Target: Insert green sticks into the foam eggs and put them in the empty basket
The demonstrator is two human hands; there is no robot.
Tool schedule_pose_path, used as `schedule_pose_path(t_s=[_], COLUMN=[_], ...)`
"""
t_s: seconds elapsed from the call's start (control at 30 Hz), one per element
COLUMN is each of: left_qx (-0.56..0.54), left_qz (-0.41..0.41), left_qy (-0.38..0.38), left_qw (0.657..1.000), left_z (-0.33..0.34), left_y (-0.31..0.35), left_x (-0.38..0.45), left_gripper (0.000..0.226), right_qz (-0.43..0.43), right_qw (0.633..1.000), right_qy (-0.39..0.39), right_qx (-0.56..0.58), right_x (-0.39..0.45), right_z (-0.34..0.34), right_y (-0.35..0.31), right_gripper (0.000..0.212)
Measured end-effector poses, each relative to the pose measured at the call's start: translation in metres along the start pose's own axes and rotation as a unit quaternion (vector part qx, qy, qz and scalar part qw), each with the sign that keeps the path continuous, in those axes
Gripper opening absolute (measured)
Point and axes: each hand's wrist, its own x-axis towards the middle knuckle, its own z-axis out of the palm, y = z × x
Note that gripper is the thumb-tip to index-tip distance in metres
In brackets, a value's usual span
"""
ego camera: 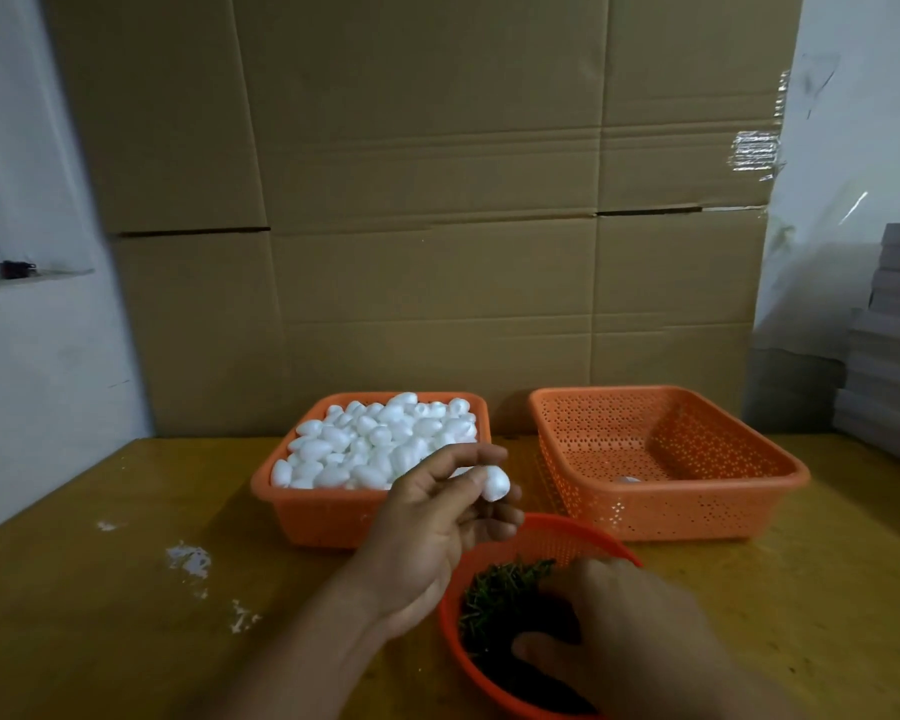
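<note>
Wooden table [126, 589] | left grip [437, 517] pinches foam egg [495, 483] at fingertips | right grip [624, 631] unclear

right hand [630, 631] fingertips hidden among green sticks [500, 589], round basket [450, 636] cut off below

Two bare forearms enter from the bottom edge, no sleeves in view. Left hand [432, 517] and right hand [624, 631] are both bare: no gloves, rings, watch or bands that show (right wrist is cut off by the frame). Fingernails short, unpainted where visible.
</note>
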Motion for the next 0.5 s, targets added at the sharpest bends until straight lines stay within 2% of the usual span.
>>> schedule_pose_path(t_s=[0.13, 0.3, 0.5], left_qx=[-0.048, -0.045, -0.021], left_qz=[-0.044, -0.055, -0.063], left_qy=[-0.034, -0.153, -0.144], left_qw=[0.997, 0.986, 0.987], left_z=[0.000, -0.010, -0.007], left_y=[0.002, 0.004, 0.001], left_x=[0.003, 0.000, -0.001], left_gripper=[0.031, 0.036, 0.023], right_qz=[0.023, 0.029, 0.023], right_qw=[1.000, 1.000, 0.998], right_qy=[-0.001, 0.009, 0.021], right_qx=[-0.011, -0.006, 0.047], right_x=[0.001, 0.001, 0.001], right_z=[0.004, 0.005, 0.005], right_y=[0.000, 0.003, 0.009], right_gripper=[0.031, 0.021, 0.008])
